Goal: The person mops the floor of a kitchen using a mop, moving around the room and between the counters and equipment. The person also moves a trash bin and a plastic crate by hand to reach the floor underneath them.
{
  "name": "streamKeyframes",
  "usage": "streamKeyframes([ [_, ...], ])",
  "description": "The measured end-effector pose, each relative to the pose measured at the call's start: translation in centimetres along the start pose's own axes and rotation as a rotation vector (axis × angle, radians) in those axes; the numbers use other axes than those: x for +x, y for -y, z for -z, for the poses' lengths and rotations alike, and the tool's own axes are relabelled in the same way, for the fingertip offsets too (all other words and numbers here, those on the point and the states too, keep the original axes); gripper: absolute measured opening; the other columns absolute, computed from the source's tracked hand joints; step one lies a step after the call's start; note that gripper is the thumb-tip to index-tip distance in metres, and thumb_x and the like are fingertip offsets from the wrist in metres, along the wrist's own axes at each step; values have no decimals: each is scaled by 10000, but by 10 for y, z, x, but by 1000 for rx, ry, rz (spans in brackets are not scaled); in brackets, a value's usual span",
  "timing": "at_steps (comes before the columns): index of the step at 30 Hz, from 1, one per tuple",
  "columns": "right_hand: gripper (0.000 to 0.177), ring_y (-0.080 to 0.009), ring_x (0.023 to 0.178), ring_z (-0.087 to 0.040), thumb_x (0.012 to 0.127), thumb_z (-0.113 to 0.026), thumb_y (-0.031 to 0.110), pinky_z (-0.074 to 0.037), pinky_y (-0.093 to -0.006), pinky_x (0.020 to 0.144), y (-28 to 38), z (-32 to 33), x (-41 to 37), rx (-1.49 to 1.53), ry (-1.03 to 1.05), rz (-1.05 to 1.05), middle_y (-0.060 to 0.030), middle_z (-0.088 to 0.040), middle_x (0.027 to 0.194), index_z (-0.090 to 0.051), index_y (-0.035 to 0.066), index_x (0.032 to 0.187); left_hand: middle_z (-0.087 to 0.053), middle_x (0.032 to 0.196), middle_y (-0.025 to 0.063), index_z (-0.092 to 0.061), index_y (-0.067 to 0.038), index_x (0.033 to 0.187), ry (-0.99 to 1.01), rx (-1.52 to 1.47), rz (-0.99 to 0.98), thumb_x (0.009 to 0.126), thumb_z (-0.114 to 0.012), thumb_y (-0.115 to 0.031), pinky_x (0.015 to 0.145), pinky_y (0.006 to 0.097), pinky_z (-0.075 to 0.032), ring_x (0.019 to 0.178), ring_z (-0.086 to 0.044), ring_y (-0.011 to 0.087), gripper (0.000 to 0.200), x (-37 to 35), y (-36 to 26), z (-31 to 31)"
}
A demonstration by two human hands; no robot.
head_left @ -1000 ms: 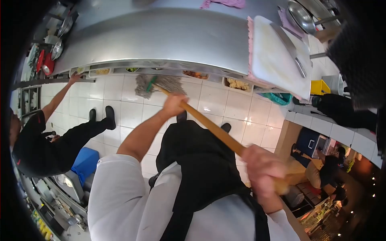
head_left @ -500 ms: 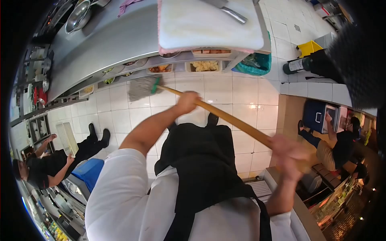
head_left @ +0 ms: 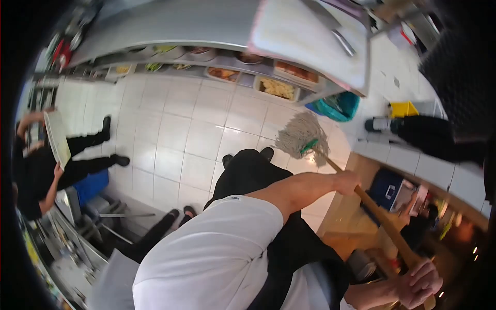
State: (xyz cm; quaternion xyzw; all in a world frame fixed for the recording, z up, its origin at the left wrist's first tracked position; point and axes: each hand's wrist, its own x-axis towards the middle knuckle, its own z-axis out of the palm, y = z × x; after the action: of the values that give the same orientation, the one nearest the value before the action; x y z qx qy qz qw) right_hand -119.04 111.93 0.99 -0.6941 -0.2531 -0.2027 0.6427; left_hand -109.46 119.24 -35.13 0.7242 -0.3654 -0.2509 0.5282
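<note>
A mop with a grey string head (head_left: pixel 299 132) and green clamp lies against the white tiled floor, its strings spread out. Its wooden handle (head_left: pixel 385 219) slants down to the lower right. My left hand (head_left: pixel 347 183) is wrapped round the handle nearer the mop head, that arm reaching across my black apron (head_left: pixel 310 243). Farther up, close to the handle's end, my right hand (head_left: pixel 421 283) is closed around it, fingers curled. Just beyond the mop head stands a bin with a teal liner (head_left: pixel 336 106).
A steel counter (head_left: pixel 170 26) holds a white cutting board (head_left: pixel 310 41) with a knife (head_left: pixel 343 42). Food tubs (head_left: pixel 277 88) line the shelf beneath. At left a person in black carries a pale tray (head_left: pixel 57 139). Another person's legs (head_left: pixel 160 232) show behind me. A yellow container (head_left: pixel 403 109) stands right.
The mop head has swept from beneath the counter at left to the right, near the bin. Both hands moved right with the handle, and my view has turned. The tray-carrying person has shifted.
</note>
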Motion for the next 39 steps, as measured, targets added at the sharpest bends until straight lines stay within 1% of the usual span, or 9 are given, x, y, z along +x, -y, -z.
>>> streamKeyframes([
  [1, 416, -111, 443, -307, 869, -501, 96, -291, -290, 456, -3, -14, 8, 79, 12, -2, 35, -228, 474, -265, 145, 530, -656, 718, 167, -678, -83, 725, -53, 11, 17, 693, -622, -201, 704, 474, -499, 763, -642, 374, 135, -8, 0, 7],
  [10, 343, -155, 529, -414, 941, -490, 190, -397, -325, 526, -21, -87, 42, 463, 136, -57, -5, -347, 530, -451, 75, 621, -672, 788, 187, -683, -58, 750, -302, 63, 258, 755, -606, -227, 737, 466, -504, 800, -647, 387, 186, -150, 11, 106],
  [12, 287, -69, 450, -321, 933, -536, 234, -300, -235, 500, -41, -108, 41, 319, 117, -66, 48, -328, 497, -429, 120, 692, -672, 799, 188, -677, -49, 753, -364, 144, 331, 730, -615, -208, 743, 473, -506, 814, -646, 393, 172, -196, 19, 132],
  [18, 284, -120, 507, -360, 965, -458, 208, -326, -284, 490, -91, -234, 8, 569, 292, -137, -7, -392, 538, -427, 97, 705, -668, 832, 154, -698, -110, 831, -670, 383, 568, 665, -662, -118, 750, 467, -510, 835, -646, 358, 171, -354, 104, 177],
  [22, 162, -205, 620, -520, 889, -523, 112, -492, -452, 732, -131, -324, -36, 586, 465, -221, -98, -584, 699, -546, 31, 751, -651, 821, 130, -677, -99, 794, -954, 590, 672, 742, -646, -137, 766, 441, -501, 851, -621, 347, 71, -474, 149, 203],
  [24, 111, -256, 782, -614, 877, -545, 80, -461, -516, 917, -164, -350, -56, 508, 594, -300, -132, -641, 819, -600, 12, 809, -639, 905, 158, -656, -75, 883, -1001, 642, 896, 750, -657, -145, 790, 454, -503, 918, -610, 366, 150, -518, 168, 214],
  [29, 91, -317, 1100, -605, 874, -575, 38, -443, -421, 979, -230, -390, -83, 359, 773, -457, -122, -666, 925, -637, -18, 911, -513, 1229, 151, -595, -64, 1090, -931, 477, 1318, 749, -701, -192, 871, 472, -515, 1128, -525, 390, 380, -527, 145, 238],
  [32, 64, -333, 1119, -598, 858, -603, 28, -441, -402, 979, -253, -381, -75, 338, 872, -446, -116, -673, 948, -637, -19, 884, -528, 1204, 169, -594, -48, 1090, -965, 527, 1338, 739, -712, -213, 864, 474, -516, 1123, -524, 386, 406, -511, 153, 231],
  [39, 113, -299, 928, -642, 811, -659, 124, -456, -415, 935, -220, -328, 56, 284, 1012, -147, -102, -666, 790, -657, 14, 786, -636, 759, 159, -638, -59, 712, -988, 564, 777, 686, -652, -195, 744, 460, -493, 807, -605, 361, 139, -445, 124, 253],
])
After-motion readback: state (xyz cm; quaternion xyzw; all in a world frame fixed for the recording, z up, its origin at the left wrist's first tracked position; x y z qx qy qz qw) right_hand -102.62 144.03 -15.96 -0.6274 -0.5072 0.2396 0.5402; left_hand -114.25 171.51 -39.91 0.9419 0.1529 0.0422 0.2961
